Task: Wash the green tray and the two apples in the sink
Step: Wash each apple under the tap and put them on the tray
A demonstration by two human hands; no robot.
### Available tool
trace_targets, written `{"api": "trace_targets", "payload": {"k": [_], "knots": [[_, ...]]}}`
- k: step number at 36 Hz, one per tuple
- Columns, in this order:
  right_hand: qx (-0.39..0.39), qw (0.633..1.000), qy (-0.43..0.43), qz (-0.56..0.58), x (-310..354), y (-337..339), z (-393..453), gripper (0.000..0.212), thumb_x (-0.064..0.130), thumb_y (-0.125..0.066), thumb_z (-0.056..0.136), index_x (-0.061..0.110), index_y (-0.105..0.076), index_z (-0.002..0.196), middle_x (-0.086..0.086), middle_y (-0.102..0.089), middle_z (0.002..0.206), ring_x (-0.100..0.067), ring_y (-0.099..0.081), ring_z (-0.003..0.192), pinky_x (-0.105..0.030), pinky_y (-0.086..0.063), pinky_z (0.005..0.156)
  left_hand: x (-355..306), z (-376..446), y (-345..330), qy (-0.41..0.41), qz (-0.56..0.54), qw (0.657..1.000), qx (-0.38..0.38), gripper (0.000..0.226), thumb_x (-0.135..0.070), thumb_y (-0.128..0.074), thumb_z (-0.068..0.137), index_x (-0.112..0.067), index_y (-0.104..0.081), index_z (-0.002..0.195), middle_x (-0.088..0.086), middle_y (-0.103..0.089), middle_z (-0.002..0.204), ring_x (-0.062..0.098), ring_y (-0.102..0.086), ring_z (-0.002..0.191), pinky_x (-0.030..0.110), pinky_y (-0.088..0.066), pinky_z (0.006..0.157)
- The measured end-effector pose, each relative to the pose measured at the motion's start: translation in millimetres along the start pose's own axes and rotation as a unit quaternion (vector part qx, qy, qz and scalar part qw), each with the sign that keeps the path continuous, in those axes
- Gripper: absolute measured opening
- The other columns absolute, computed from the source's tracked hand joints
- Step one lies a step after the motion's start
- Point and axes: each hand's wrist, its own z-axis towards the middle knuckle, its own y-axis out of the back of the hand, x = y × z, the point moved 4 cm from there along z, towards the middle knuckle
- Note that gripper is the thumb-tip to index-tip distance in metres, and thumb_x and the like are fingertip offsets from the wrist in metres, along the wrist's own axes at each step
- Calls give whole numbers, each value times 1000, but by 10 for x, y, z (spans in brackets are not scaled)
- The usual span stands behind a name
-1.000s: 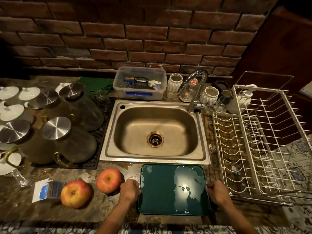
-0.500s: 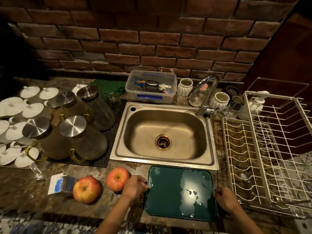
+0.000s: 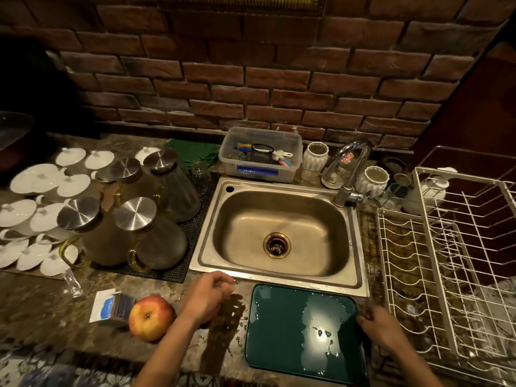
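Note:
The green tray (image 3: 282,331) lies flat on the counter in front of the sink (image 3: 346,277), with water pooled on it. My right hand (image 3: 382,328) grips its right edge. One red-yellow apple (image 3: 150,318) rests on the counter to the left. My left hand (image 3: 208,297) is off the tray, fingers curled, directly over the second apple (image 3: 208,320). Only a red sliver of that apple shows under the wrist, and whether the hand grips it is hidden.
The tap (image 3: 349,174) stands at the sink's back right. A white wire dish rack (image 3: 446,261) fills the right side. Glass jugs with steel lids (image 3: 134,216) and white lids (image 3: 42,177) crowd the left. A small blue-white packet (image 3: 111,305) lies beside the apple.
My left hand has let go of the tray's left edge and moved left over the nearer apple. The right hand stays on the tray's right edge. The view has shifted.

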Motion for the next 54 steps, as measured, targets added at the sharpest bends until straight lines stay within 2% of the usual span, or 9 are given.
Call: {"api": "trace_targets", "payload": {"k": [5,11,15,23,30,34,43,49,54], "knots": [[-17,1000,17,9,114,71,56,6,19,-62,96,15,-65,93,-11,-70,98,-19,-62,82,-27,-44,65,-51,-40,145,-11,25,999,-26,11,-4,-66,90,-14,-69,93,5,-71,87,7,-65,67,11,-50,48],[-27,997,44,55,318,174,159,30,16,-60,98,6,-61,125,-14,-67,115,-26,-62,103,-38,-51,90,-73,-79,366,-41,58,996,-57,16,-8,-74,85,-14,-74,100,4,-75,97,17,-69,97,36,-55,93],[-28,994,50,96,463,227,243,37,16,-58,99,6,-55,134,-16,-63,124,-24,-60,108,-41,-51,95,-27,-133,483,-44,126,990,-49,37,-18,-80,80,-24,-68,115,-5,-65,109,15,-61,106,37,-51,98],[-26,986,59,153,709,238,405,34,12,-60,97,8,-60,131,-6,-65,106,-13,-60,88,-24,-43,64,277,-46,472,-11,191,982,-5,80,-24,-88,70,-27,-50,140,3,-48,138,22,-47,128,38,-41,110],[-26,983,58,170,778,260,502,29,11,-61,97,8,-63,126,-1,-65,99,-12,-61,87,-27,-47,69,563,190,465,65,50,996,-32,85,-23,-92,63,-17,-52,138,12,-59,132,30,-57,118,43,-51,99],[-28,984,53,170,774,273,544,26,10,-61,97,8,-64,123,-6,-67,102,-18,-63,91,-36,-50,83,641,193,385,127,-75,989,21,76,-13,-89,69,-29,-51,133,8,-51,132,35,-56,114,48,-61,69],[-3,982,37,187,750,225,651,24,9,-62,96,9,-66,120,-10,-68,108,-26,-64,102,-46,-50,99,706,247,362,149,-141,976,67,76,-8,-92,61,-32,-56,123,10,-49,132,40,-58,110,52,-61,76],[-1,978,23,209,717,203,711,21,10,-62,96,12,-68,116,-9,-69,105,-25,-65,99,-42,-52,94,763,336,266,66,-38,995,68,97,-11,-97,50,-31,-45,130,6,-48,131,30,-49,123,48,-48,103],[3,975,14,223,682,176,780,19,9,-61,96,13,-69,113,-10,-69,106,-26,-64,100,-43,-51,95,731,370,239,46,-39,997,46,100,-20,-98,38,-31,-51,125,4,-51,125,28,-56,112,43,-61,82]]}}
